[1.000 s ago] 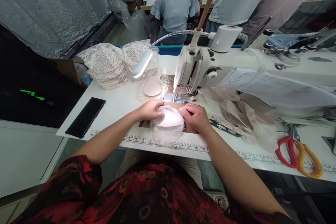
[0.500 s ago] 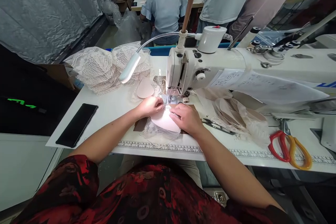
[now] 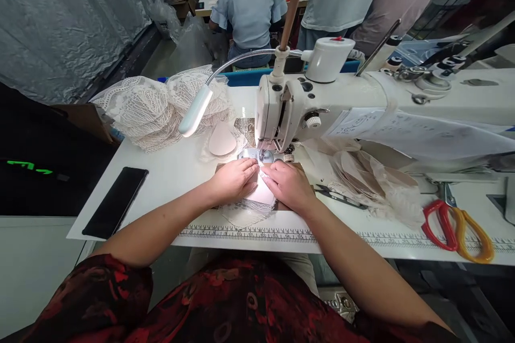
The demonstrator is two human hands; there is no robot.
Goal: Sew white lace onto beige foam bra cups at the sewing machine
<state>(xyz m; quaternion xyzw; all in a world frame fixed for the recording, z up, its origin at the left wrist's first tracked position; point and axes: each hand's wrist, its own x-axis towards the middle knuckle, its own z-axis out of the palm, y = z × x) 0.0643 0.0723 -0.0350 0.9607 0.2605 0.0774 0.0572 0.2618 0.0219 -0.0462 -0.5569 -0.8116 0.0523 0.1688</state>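
Pad: between left hand and right hand; long axis partly hidden.
Left fingers: together, laid over its left side.
Right fingers: slightly bent, on its right, equally near.
Pinch: cannot tell.
Machine: just beyond the fingertips.

Goes from pale pink on the fabric piece to cream openwork on the lace pile, black on the phone, and red plus orange on 2 scissor handles.
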